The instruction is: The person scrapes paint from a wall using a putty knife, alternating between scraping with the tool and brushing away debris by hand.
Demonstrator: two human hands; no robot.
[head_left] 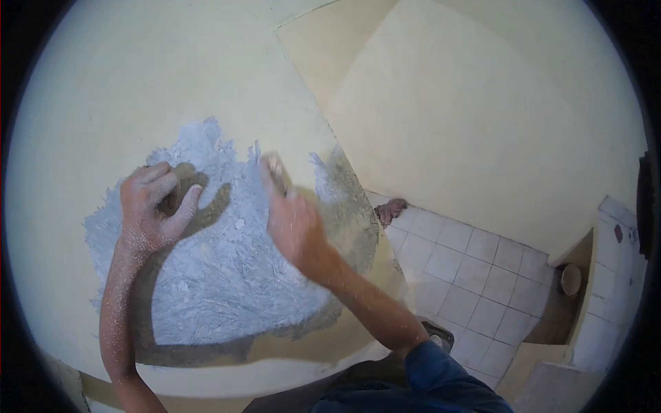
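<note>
The right hand (297, 224) gripped a blurred tool (275, 168), the left hand (153, 203) curved open, stripped patch (227, 275) below them, painted wall (172, 69) above.

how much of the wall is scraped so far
Done: a broad, rough grey patch looks stripped of its coating. In hand: the right hand holds a blurred tool at the patch's ragged upper edge; the left hand is at its left side. Left: the pale yellow coating remains above and around it, though how much should come off can't be told.
</note>
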